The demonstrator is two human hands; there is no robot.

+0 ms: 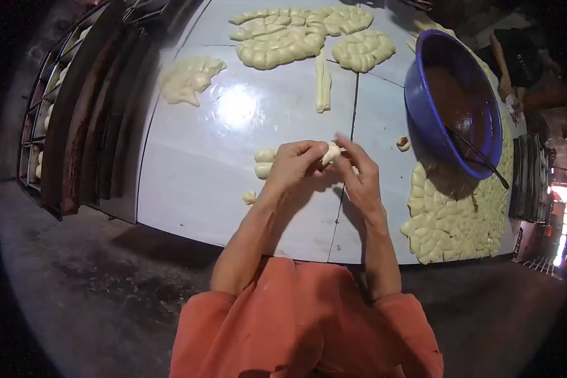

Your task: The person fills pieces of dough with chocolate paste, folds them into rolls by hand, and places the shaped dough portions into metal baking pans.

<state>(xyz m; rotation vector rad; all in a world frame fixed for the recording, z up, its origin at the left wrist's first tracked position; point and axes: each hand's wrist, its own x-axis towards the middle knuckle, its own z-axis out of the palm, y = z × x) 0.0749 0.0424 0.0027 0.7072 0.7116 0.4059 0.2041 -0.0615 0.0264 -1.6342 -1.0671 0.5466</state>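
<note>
Between my two hands, over the white tiled table, is a small pale dough piece (329,155). My left hand (294,165) pinches it between thumb and fingers. My right hand (361,173) touches its other side with bent fingers. Just left of my left hand lie smooth dough rolls (264,164), side by side. A smaller dough lump (249,197) rests below them. Beyond my hands, a long dough strip (322,85) points toward me from larger dough masses (280,47).
A blue basin (416,97) with brown filling and a dark-handled tool stands right, beside spread dough pieces (447,220). A small brown-filled piece (403,144) lies nearby. Flattened dough (189,79) is at upper left. Racks (75,120) stand left. Another person's arm (501,66) shows at upper right.
</note>
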